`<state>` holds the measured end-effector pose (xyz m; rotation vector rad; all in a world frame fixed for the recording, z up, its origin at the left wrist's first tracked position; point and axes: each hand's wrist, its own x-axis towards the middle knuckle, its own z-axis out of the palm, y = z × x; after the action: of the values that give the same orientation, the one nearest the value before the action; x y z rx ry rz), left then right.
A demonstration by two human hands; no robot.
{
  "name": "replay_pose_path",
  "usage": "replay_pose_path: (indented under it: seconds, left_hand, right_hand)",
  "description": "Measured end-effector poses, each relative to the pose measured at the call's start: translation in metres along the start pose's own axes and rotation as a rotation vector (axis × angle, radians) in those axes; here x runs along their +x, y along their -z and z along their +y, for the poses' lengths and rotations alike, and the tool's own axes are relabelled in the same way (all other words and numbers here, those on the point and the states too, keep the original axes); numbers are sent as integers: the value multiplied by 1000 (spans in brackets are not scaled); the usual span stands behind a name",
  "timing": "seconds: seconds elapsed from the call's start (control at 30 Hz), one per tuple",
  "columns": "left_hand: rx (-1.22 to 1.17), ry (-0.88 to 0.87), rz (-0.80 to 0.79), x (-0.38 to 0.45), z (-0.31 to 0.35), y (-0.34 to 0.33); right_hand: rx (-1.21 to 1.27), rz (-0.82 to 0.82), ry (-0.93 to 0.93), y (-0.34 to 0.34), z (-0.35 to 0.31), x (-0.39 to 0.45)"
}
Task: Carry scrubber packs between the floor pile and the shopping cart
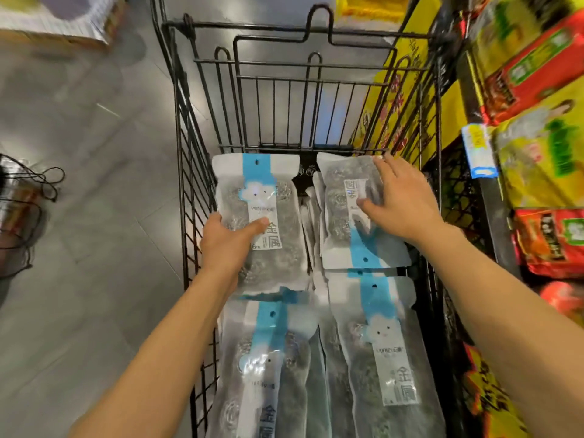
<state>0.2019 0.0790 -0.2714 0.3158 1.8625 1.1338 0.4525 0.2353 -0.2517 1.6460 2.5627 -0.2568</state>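
Note:
A black wire shopping cart (189,172) holds several clear packets of steel scouring balls with blue stripes. My left hand (226,241) grips the far left packet (268,191) at its left edge, thumb on top. My right hand (401,200) lies with spread fingers on the far right packet (338,197), which is turned the other way round, its blue stripe toward me. Two more packets lie nearer me, one at the left (268,349) and one at the right (379,336), with others stacked on edge between them.
Store shelves on the right carry yellow, green and red boxed goods (537,147) and a blue price tag (478,151). Grey tiled floor (94,216) spreads to the left, with a cardboard box (60,20) at the top left and a dark bag with cords (19,213) at the left edge.

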Motion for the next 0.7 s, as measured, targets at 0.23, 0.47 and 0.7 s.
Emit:
replay_pose_path:
  seconds: [0.23,0.47,0.7]
  left_hand:
    - [589,-29,-13,13,-1,15]
    - [1043,-486,-245,-33,60,26]
    - [1212,-936,-386,-105,158,52]
  right_hand:
    - [18,-17,-17,24,-3,-35]
    - [59,-17,-28,64,-17,-63]
    - [82,56,-90,130,-42,-133]
